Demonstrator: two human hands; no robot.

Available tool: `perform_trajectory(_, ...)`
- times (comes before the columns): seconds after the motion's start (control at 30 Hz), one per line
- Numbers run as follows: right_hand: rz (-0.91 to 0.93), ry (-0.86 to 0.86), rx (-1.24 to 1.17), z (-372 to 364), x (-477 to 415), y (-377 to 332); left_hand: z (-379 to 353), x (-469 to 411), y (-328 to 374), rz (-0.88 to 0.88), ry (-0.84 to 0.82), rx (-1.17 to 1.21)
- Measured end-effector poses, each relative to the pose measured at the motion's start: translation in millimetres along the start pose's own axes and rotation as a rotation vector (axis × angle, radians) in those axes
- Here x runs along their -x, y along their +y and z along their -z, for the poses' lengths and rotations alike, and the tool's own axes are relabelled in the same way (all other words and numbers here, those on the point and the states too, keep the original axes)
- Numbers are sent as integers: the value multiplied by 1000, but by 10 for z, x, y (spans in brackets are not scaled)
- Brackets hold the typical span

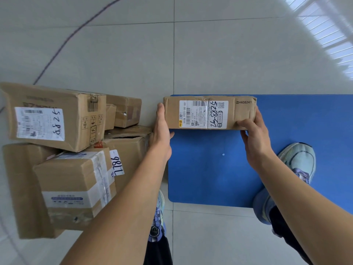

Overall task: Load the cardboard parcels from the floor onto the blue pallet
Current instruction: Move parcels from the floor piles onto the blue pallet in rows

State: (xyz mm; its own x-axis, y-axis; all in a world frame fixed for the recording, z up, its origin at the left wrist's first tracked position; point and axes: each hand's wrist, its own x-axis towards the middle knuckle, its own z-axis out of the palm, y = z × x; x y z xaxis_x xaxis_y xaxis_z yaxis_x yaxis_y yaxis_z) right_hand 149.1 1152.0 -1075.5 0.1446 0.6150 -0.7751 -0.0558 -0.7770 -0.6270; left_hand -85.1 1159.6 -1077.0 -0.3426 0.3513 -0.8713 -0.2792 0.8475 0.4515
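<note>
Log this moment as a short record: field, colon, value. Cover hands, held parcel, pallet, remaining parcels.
left hand: flat against the held parcel's left end
right hand: grips its right end
held parcel: long flat carton, label up, at the pallet's far left corner
blue pallet: no other parcels seen; one shoe on it
floor pile: several cartons left of the pallet

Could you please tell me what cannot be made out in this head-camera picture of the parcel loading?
- Head view: whether the held parcel already rests on the blue pallet; its underside is hidden.
- Right hand fingers under the parcel, covered by it; the left hand lies against its end.
- Blue pallet's right part, cut off by the frame edge.
- Small print on the parcel's label, too small.
- Lower parcels in the floor pile, covered by upper ones.
</note>
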Motion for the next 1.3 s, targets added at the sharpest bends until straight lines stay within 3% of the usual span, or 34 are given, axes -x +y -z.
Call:
perform_trajectory(0.87,-65,19,75,64,129,-253,12,109,134,30,-35,-131)
perform_trajectory(1.1,29,124,31,79,690,-603,215,673,278,-76,-63,-154)
perform_trajectory(1.3,161,79,-13,-303,1503,-790,522,1445,412,-185,-200,-180)
